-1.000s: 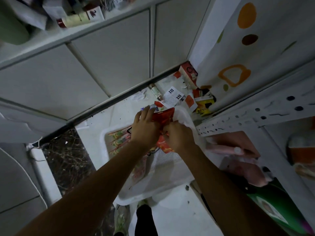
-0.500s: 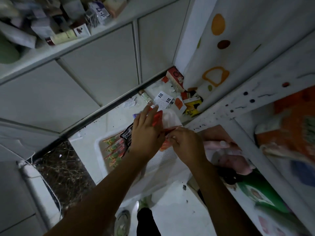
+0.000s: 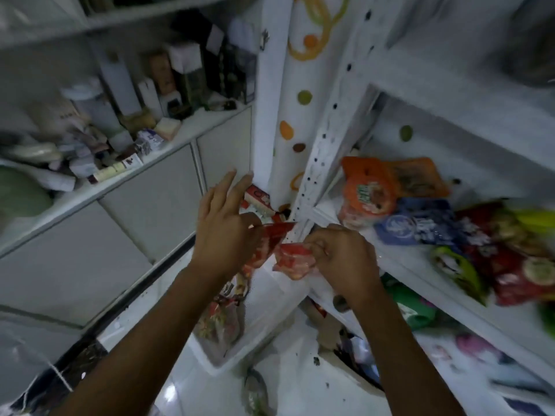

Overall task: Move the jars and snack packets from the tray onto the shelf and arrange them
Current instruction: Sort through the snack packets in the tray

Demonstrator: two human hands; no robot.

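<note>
Both hands met at the centre of the view, just in front of the white perforated steel shelf upright (image 3: pixel 322 151). The left hand (image 3: pixel 223 232) pinched a glossy red snack packet (image 3: pixel 270 238) between thumb and a curled finger, its other fingers fanned out loose toward 12 o'clock. The right hand (image 3: pixel 341 253) was closed in a fist-like grip around a second crinkled red-and-clear snack packet (image 3: pixel 292 259). The two packets touched or overlapped; blur hid whether they were joined. Held high and close together, they seemed lifted for sorting before being set down.

The white plastic tray (image 3: pixel 264 331) lay below the hands at 6 o'clock, with more patterned packets (image 3: pixel 220 316) left along its left side, so the job looked partly done. No jars were visible in it.

At 3 o'clock the white shelf board (image 3: pixel 399 259) already carried an orange pouch (image 3: pixel 368 193), a blue packet (image 3: pixel 417 223) and red and green bags (image 3: pixel 510 265) crowded toward the right. The barest room lay along the board's front edge nearest the upright, just beside the right hand. I judged that the upright and the shelf lip were the edges to clear on the way in.
</note>
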